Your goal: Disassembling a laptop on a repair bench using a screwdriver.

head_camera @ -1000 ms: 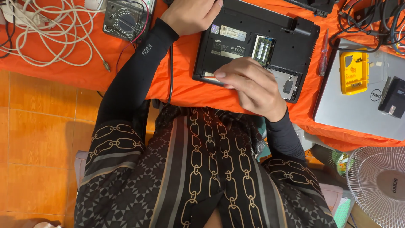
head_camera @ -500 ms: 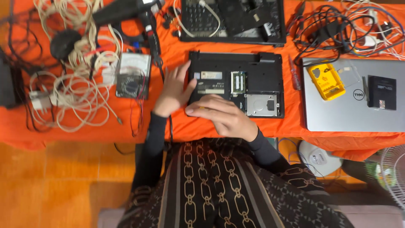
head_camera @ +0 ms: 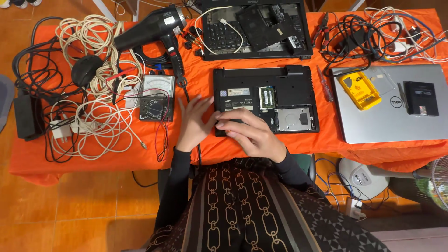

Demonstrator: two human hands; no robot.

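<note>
Fingers of the right hand (head_camera: 252,134), pressed flat, hide the upturned black laptop (head_camera: 289,88)'s near-left corner; the left hand (head_camera: 193,123) lies spread beside.

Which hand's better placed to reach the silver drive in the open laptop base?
Right, likely. The right hand lies on the black laptop base, closest to the silver drive; the left hand sits at its far left edge.

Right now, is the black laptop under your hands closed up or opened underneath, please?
Opened: the black laptop lies underside up, cover off, memory module and drive exposed.
</note>
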